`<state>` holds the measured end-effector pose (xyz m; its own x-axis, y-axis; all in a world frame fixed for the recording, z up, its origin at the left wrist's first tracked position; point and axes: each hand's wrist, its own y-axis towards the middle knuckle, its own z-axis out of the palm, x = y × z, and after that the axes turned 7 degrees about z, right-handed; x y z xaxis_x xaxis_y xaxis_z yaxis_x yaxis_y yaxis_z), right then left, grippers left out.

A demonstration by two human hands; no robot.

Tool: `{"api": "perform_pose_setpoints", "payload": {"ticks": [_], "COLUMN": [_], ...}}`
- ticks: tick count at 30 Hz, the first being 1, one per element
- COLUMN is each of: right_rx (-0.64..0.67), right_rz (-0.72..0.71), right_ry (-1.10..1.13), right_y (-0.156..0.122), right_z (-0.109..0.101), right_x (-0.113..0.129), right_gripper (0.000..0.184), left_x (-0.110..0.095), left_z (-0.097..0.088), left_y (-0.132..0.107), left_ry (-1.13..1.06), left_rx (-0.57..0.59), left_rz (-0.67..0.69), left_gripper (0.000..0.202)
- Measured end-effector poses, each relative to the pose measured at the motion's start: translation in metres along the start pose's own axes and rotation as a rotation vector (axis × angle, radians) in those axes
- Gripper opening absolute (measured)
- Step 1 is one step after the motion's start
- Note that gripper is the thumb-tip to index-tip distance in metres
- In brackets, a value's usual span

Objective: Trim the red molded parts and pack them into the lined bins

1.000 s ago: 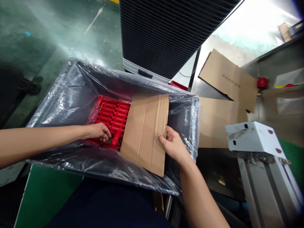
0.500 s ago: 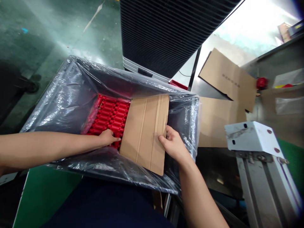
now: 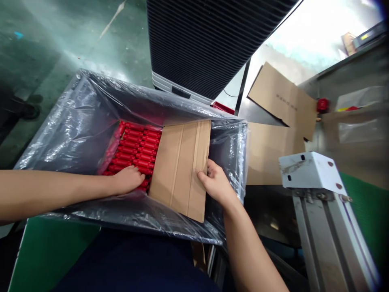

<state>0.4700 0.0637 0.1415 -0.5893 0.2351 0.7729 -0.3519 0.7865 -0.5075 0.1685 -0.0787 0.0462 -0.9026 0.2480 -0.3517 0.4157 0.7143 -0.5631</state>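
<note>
Nothing is reading clearly: a row of dark printed characters is showing on the loose cardboard sheet (image 3: 282, 97) at upper right, too small to make out, and a yellow-marked label (image 3: 365, 36) on the dark device beyond is staying illegible too.

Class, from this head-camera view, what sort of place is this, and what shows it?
Probably a factory packing area: rows of red cylindrical parts lie in a plastic liner, a cardboard sheet covers some, and a metal machine frame stands alongside.
</note>
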Motion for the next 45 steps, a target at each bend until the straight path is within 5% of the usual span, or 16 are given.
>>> {"api": "perform_pose_setpoints", "payload": {"ticks": [5, 11, 16, 25, 30, 34, 39, 45], "right_rx": [0.006, 0.008, 0.006, -0.001, 0.014, 0.043, 0.069, 0.036], "right_rz": [0.003, -0.009, -0.012, -0.009, -0.002, 0.003, 0.003, 0.006], "right_ry": [0.002, 0.001, 0.009, -0.004, -0.001, 0.055, 0.111, 0.038], "right_y": [0.001, 0.002, 0.002, 0.003, 0.002, 0.003, 0.003, 0.003], "right_z": [-0.001, 0.000, 0.000, 0.000, -0.001, 0.001, 0.002, 0.001], "right_x": [-0.002, -0.005, -0.004, -0.004, -0.004, -0.002, -0.001, -0.004], "right_gripper": [0.033, 0.033, 0.033, 0.033, 0.031, 0.034, 0.037, 0.035], "left_x": [0.003, 0.015, 0.018, 0.044, 0.050, 0.047, 0.055, 0.055], "left_z": [0.000, -0.015, -0.011, -0.039, -0.050, -0.046, -0.034, -0.018], "left_y": [0.000, 0.006, 0.012, 0.002, -0.012, -0.017, -0.006, 0.004], "left_ry": [0.112, 0.208, 0.115, -0.498, -0.971, -1.115, -1.011, -0.553], "left_rx": [-0.024, -0.162, -0.163, -0.070, -0.019, 0.007, 0.033, -0.061], "left_rz": [0.098, 0.026, -0.002, -0.188, -0.139, -0.098, -0.101, -0.091], "left_gripper": [0.012, 0.016, 0.016, 0.024, 0.029, 0.027, 0.025, 0.022]}}
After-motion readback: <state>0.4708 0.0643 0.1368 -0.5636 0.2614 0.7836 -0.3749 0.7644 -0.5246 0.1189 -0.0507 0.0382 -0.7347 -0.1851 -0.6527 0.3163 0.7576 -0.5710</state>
